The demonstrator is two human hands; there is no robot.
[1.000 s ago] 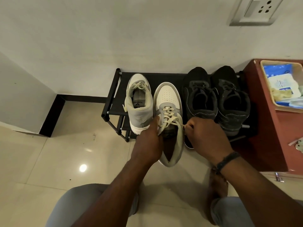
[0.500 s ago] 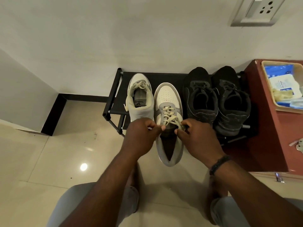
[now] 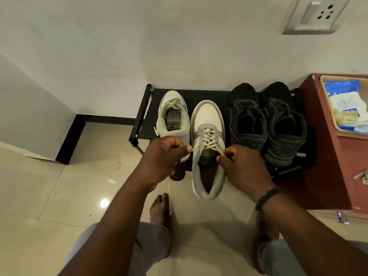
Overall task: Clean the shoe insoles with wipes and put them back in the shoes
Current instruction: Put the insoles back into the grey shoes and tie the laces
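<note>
Both sets of fingers are on the cream laces (image 3: 208,142) of the grey-and-white sneaker (image 3: 208,148) hanging off the near edge of the black shoe rack (image 3: 142,116): my left hand (image 3: 165,156) pinches one lace end, my right hand (image 3: 242,166) pinches the other. Its insole looks seated inside. Tug unevenly and I reckon the shoe tips onto the floor. Far right, the beige tray (image 3: 328,116) on the red cabinet (image 3: 322,156) holds a blue wipes pack (image 3: 346,100) and crumpled used wipes (image 3: 343,116)
</note>
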